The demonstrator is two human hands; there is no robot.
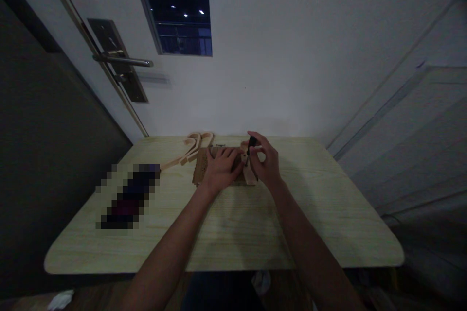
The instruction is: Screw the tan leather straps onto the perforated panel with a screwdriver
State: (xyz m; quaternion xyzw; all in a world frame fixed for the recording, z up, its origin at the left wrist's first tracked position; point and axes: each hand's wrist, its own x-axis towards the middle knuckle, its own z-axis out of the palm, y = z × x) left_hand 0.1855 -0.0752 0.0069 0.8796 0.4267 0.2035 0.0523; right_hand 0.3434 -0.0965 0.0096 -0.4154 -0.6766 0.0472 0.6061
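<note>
My left hand point(221, 166) lies palm down with its fingers spread on a brown cardboard piece point(200, 171) at the far middle of the light wooden table point(233, 223). My right hand point(265, 160) is closed round a small dark tool point(251, 145), held upright at the cardboard's right edge. A pale wooden strip point(249, 175) lies just under the right hand, between the two hands. Curved pale wooden pieces point(192, 148) lie to the left of the cardboard, apart from both hands.
A dark blurred-out object point(127, 197) lies on the table's left side. Behind the table stands a white wall. A door with a metal lever handle point(122, 60) and a narrow dark window point(178, 7) is at the left. White crumpled bits point(260, 279) lie on the floor.
</note>
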